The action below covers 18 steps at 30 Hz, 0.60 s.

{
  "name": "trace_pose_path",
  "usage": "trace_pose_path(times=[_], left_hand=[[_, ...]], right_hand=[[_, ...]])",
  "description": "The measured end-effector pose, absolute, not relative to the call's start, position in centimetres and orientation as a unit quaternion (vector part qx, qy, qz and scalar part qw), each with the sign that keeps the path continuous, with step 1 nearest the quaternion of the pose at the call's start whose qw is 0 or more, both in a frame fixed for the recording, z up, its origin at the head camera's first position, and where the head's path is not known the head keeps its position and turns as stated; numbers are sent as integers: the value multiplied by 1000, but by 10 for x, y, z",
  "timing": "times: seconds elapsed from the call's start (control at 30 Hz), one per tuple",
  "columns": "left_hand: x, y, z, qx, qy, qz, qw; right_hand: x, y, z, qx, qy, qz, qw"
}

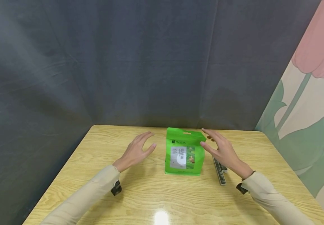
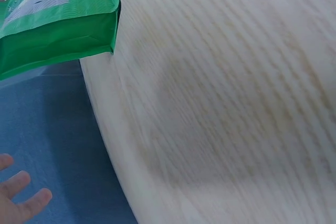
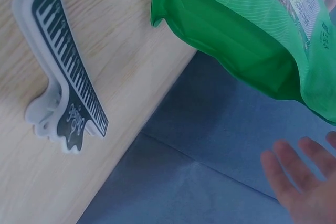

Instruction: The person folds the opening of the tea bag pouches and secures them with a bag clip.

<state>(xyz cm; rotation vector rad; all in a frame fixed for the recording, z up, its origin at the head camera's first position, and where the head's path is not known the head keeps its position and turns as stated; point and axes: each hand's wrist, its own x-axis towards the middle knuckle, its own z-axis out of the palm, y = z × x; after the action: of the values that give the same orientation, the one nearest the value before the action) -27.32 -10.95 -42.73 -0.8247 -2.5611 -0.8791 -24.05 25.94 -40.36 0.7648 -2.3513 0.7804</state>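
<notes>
A bright green tea bag [image 1: 169, 157] with a grey label and a hang hole in its top stands upright on the table. To its left, my left hand [image 1: 135, 152] is held above the table with fingers spread, apart from the bag. My right hand [image 1: 224, 150] is at the bag's upper right edge, thumb and fingers extended; in the right wrist view its fingers [image 3: 294, 169] appear clear of the bag. Beneath the right hand lies a black and white clip [image 3: 68, 61] with a piano-key pattern, partly covered by that hand in the head view.
The wooden table [image 1: 150, 193] has its far edge against a dark curtain [image 1: 150, 68]. On the right stands a wall [image 1: 305, 125] painted with a pink tulip and green leaves. Each wrist carries a small black camera.
</notes>
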Motion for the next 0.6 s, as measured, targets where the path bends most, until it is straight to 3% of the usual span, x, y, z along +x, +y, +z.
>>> trace_pose_path(times=[0.6], left_hand=[[-278, -97, -408, -320, -883, -290, 186]], right_hand=[[-245, 254, -400, 306, -845, 310, 311]])
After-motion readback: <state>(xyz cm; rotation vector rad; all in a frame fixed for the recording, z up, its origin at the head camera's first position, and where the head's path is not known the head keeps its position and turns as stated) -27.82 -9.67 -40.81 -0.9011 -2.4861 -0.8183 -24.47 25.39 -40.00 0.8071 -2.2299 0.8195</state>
